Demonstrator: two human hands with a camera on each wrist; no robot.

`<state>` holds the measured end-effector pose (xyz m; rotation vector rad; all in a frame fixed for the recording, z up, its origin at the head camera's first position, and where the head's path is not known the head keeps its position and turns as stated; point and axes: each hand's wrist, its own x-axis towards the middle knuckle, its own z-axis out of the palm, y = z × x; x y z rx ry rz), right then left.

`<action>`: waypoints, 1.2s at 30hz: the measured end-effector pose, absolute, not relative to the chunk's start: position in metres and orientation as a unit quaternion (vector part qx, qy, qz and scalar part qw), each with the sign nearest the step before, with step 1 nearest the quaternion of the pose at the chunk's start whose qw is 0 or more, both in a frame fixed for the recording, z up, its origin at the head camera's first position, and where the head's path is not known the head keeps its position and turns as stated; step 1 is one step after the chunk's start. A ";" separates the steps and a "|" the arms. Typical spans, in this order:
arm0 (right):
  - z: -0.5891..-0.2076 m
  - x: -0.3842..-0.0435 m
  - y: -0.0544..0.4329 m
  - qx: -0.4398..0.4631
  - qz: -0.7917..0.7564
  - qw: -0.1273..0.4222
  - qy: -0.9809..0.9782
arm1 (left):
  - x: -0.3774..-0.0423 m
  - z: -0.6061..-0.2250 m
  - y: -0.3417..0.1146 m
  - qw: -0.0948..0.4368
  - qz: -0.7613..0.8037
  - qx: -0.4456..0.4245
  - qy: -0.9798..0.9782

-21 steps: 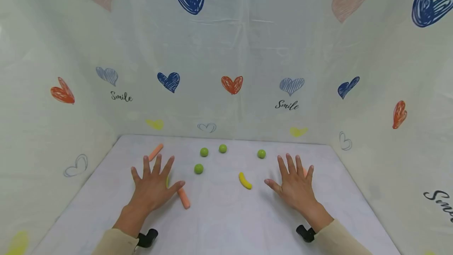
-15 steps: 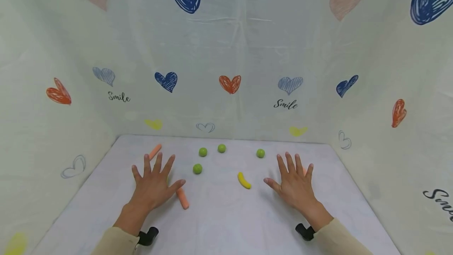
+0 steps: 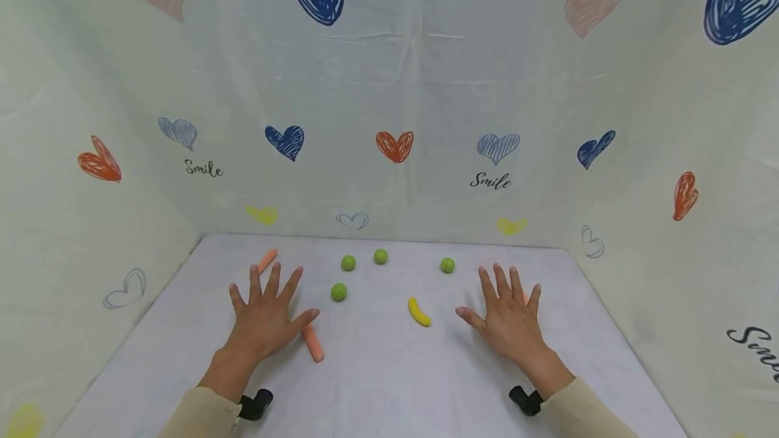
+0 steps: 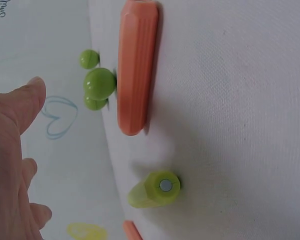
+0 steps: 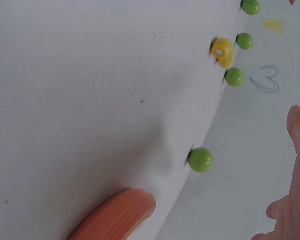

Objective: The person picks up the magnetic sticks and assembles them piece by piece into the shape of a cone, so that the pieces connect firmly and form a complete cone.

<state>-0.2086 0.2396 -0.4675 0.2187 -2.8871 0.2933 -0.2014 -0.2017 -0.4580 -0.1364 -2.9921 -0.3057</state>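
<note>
Palm down with fingers spread, my left hand (image 3: 262,323) is above the table's left side, holding nothing. An orange stick (image 3: 313,345) lies by its thumb. A yellow-green piece with a grey dot on its end (image 4: 155,190) lies below this hand in the left wrist view; the hand hides it in the head view. Another orange stick (image 3: 268,259) lies beyond the fingertips. My right hand (image 3: 511,326) is likewise spread and holds nothing. Beneath it is a curved orange piece (image 5: 115,217), mostly hidden in the head view. A small toy banana (image 3: 418,312) lies between the hands.
Several green balls lie toward the back: one nearer ball (image 3: 339,292), two behind it, and another ball (image 3: 447,265) to the right. A white cloth covers the table (image 3: 377,391). Heart-printed curtains (image 3: 402,86) stand behind and at both sides.
The head view has shifted slightly, so the table objects appear a little further left. Both hands stay spread in almost the same place.
</note>
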 end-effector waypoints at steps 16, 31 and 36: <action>-0.473 -0.209 0.242 0.067 0.102 0.110 -0.986 | -0.208 -0.462 -0.201 0.061 -0.100 -0.045 -0.992; -0.482 -0.215 0.237 0.073 0.126 0.135 -0.980 | -0.221 -0.467 -0.200 0.074 -0.164 -0.069 -0.981; -0.483 -0.217 0.233 0.078 0.163 0.159 -0.970 | -0.231 -0.469 -0.196 0.021 -0.273 -0.041 -0.961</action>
